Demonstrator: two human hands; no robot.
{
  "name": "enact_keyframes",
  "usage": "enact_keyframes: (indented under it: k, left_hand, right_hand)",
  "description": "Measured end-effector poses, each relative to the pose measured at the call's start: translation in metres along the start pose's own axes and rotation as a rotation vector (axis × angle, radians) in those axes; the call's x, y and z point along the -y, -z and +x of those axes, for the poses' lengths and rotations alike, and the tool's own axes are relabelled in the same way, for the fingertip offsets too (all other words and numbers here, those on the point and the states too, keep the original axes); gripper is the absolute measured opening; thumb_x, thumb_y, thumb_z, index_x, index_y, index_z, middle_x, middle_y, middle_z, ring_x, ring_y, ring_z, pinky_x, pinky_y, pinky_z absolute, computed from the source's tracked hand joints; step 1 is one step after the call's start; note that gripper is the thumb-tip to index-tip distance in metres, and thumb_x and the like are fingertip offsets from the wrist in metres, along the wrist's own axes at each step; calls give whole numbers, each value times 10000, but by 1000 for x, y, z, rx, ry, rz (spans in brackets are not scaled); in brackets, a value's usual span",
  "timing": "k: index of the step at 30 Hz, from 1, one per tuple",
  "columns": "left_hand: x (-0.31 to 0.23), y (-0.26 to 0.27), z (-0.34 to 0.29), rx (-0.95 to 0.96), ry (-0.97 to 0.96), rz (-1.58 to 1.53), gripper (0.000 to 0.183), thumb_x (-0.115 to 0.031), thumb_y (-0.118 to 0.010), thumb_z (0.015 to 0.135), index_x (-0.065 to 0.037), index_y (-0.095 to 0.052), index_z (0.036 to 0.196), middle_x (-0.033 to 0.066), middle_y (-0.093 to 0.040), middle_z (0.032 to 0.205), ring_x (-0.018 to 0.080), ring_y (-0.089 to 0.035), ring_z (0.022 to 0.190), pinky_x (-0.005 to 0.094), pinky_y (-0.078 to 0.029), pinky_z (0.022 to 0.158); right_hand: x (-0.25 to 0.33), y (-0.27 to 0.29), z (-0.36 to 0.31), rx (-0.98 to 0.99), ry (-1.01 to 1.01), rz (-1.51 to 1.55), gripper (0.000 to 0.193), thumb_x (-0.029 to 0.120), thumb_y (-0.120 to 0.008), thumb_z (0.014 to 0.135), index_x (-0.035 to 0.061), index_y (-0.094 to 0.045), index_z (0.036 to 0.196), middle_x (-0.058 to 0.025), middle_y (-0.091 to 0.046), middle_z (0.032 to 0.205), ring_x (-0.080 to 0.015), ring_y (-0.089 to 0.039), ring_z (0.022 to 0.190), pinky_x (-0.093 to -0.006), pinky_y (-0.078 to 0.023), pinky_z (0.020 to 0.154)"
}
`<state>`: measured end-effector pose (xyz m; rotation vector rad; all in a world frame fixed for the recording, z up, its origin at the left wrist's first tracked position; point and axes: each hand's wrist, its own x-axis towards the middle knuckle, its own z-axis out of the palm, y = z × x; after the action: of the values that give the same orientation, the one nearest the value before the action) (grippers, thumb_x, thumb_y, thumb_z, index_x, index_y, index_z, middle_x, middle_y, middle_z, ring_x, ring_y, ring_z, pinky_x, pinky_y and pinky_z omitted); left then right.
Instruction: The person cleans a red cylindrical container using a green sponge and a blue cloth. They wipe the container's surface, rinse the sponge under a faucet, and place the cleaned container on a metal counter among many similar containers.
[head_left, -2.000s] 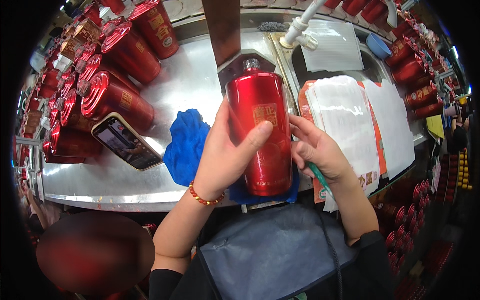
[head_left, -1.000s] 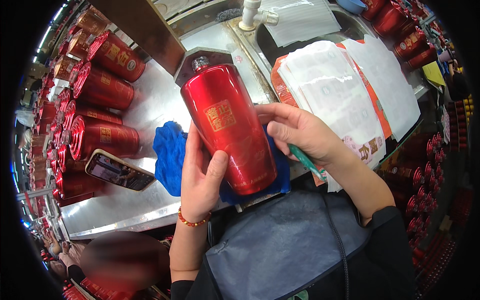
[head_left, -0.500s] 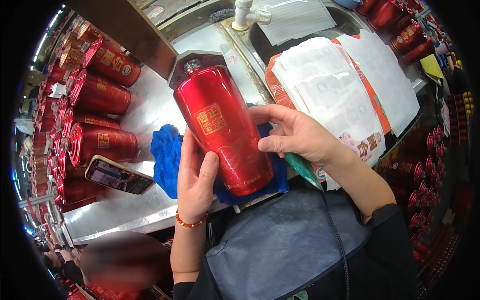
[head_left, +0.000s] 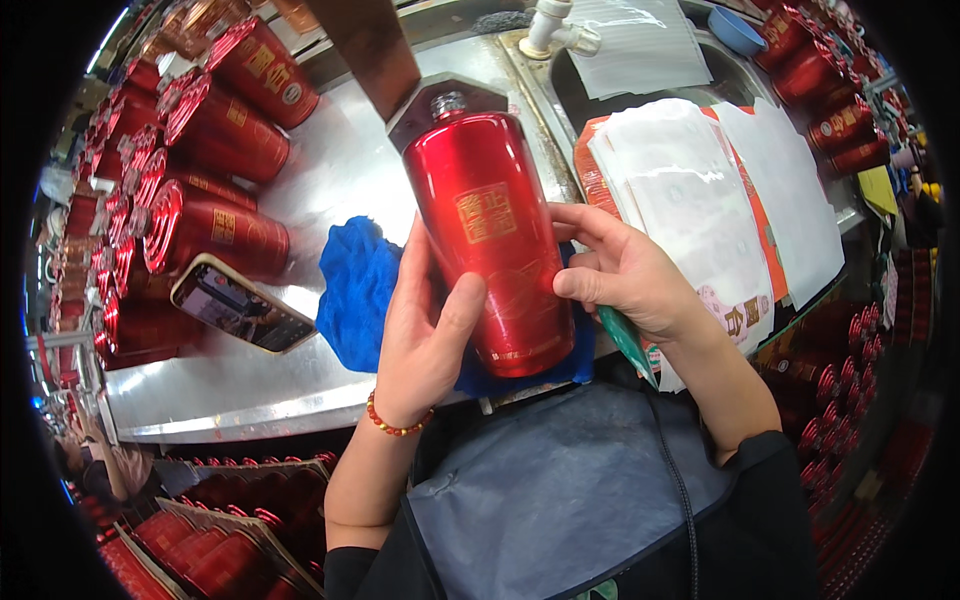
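A glossy red bottle with a gold square emblem and a bare threaded neck leans between my two hands. My left hand wraps its lower left side, thumb lying across the front. On its right side, my right hand grips with the thumb in front and fingers bent; some fingertips are hidden behind the bottle. A crumpled blue cloth lies under and left of the bottle's base. Below my right hand sticks out a green pointed thing, whose kind I cannot make out.
Several red bottles crowd the metal bench's left side, near a phone. A dark angular plate and a brown post stand behind. White printed sheets lie right, by a sink with a tap and blue bowl.
The whole view has shifted, and the bottle now appears farther right and more upright. My left thumb reaches farther over its front. Both hands keep hold of it.
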<state>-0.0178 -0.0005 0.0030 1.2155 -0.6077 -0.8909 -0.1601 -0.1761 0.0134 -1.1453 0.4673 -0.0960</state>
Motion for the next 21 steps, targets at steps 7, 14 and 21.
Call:
enact_keyframes:
  k: [7,14,21]
  left_hand:
    - [5,3,0,-29,-22,50,714,-115,-595,1024,43,-209,1604,151,-414,1560,214,-411,1434,360,-333,1181]
    - [10,2,3,-65,-41,106,736,-153,-646,1005,62,-247,1584,174,-461,1517,222,-466,1389,361,-374,1152]
    - [1,0,7,-63,-26,-25,724,-155,-658,1001,58,-268,1573,161,-512,1469,202,-503,1344,345,-404,1126]
  right_hand:
    - [-1,0,-2,-25,-12,44,685,177,-805,901,-1,-477,1476,-90,-596,1301,-35,-613,846,-183,-485,707]
    - [1,-4,0,-48,-25,-10,687,195,-815,893,-6,-486,1463,-77,-604,1284,-28,-596,825,-177,-479,701]
    - [2,-2,0,-21,-16,16,701,172,-812,891,-11,-467,1475,-93,-592,1305,-38,-605,837,-189,-494,725]
